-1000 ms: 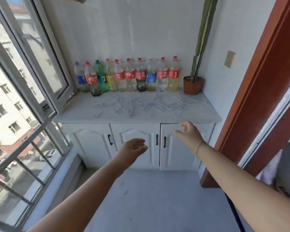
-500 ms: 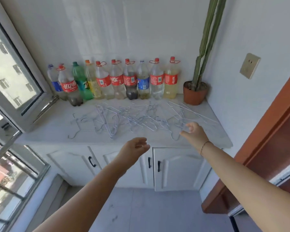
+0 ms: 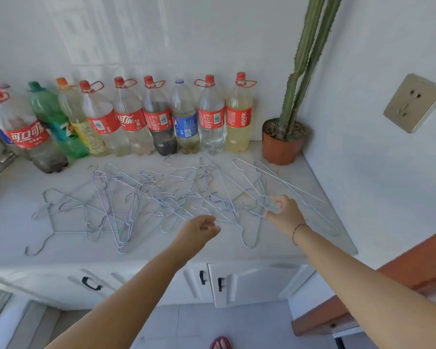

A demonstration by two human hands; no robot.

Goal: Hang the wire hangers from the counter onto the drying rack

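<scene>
right grip [image 3: 285, 215] pinches a wire hanger [image 3: 263, 201] at the pile's [image 3: 161, 197] right edge, left grip [image 3: 199, 227] loosely curled, empty; recommend lifting slowly, left grip pinning tangled neighbours to the table [image 3: 224, 255].

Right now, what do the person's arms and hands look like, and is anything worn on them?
The left forearm and right forearm are bare, no sleeves in view. The left hand and right hand have no gloves or visible rings. A thin dark cord bracelet circles the right wrist; the left wrist is bare.
</scene>
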